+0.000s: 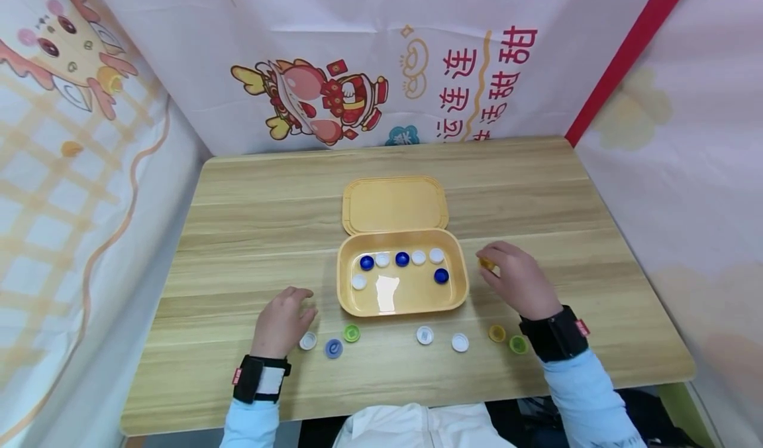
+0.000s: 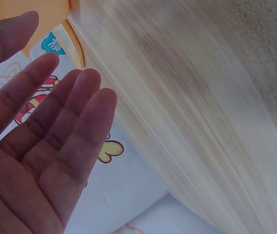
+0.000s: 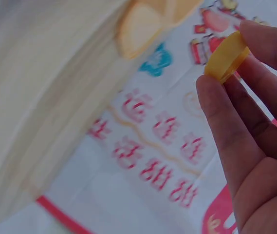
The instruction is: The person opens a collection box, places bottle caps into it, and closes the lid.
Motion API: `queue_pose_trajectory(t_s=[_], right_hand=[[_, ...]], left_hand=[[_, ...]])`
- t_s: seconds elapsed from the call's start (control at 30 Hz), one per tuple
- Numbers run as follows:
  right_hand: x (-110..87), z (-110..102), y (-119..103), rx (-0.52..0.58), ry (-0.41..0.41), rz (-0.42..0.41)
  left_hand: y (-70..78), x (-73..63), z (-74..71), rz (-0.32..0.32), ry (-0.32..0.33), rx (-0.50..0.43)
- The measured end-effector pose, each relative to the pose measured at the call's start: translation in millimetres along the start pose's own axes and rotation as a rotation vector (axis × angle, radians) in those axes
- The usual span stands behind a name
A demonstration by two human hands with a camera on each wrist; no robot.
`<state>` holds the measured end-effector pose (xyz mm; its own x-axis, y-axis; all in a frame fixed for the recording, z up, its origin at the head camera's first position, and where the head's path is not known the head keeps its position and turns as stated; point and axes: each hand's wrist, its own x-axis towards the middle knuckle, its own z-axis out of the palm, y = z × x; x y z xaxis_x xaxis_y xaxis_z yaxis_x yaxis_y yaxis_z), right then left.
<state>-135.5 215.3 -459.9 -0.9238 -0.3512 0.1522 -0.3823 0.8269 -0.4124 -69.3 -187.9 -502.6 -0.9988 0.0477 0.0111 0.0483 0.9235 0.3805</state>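
Observation:
Between thumb and fingertips, my right hand [image 1: 520,281] pinches a yellow bottle cap [image 3: 227,57], just right of the yellow box [image 1: 343,295]. In the right wrist view the cap is tipped, its hollow side partly showing. My left hand [image 1: 282,322] holds nothing; its fingers are relaxed and spread, left of the box and close to a white cap [image 1: 308,340]. Inside the box lie several white and dark blue caps, among them a blue cap [image 1: 402,259] and a white cap [image 1: 359,281]. The box's lid [image 1: 395,204] lies opened out behind it.
Along the near side of the table [image 1: 250,236] lie a light blue cap [image 1: 334,348], a green cap [image 1: 352,333], two white caps [image 1: 425,335], a yellow cap [image 1: 497,333] and another green cap [image 1: 518,344]. Printed cloth [image 1: 197,70] hangs behind and at both sides.

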Motion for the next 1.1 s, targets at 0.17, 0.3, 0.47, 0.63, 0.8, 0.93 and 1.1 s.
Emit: queue_pose_trajectory(t_s=[0.17, 0.3, 0.47, 0.63, 0.8, 0.93, 1.1], right_hand=[[21.2, 1.5, -21.4, 0.048, 0.006, -0.127], [36.0, 5.7, -33.8, 0.066, -0.007, -0.223], [54.2, 12.6, -46.9, 0.052, -0.040, -0.319], [72.2, 25.8, -57.1, 0.057, -0.099, -0.370], [86.2, 42.0, -66.8, 0.068, -0.183, -0.404], [93.8, 52.2, -76.4, 0.036, -0.234, -0.434], [102.2, 69.5, -84.8, 0.022, -0.292, -0.506]], left_hand=[[-1.4, -3.6, 0.3, -0.012, 0.000, -0.005], [-3.1, -5.9, 1.3, -0.022, 0.006, 0.003], [-5.7, -9.0, 2.5, -0.030, 0.013, 0.008], [-6.4, -11.4, 2.3, -0.037, 0.026, 0.012], [-5.4, -13.1, 1.6, -0.041, 0.026, 0.006], [-5.5, -14.6, 0.8, -0.050, 0.026, 0.005], [-7.4, -16.5, 0.4, -0.050, 0.031, 0.011]])
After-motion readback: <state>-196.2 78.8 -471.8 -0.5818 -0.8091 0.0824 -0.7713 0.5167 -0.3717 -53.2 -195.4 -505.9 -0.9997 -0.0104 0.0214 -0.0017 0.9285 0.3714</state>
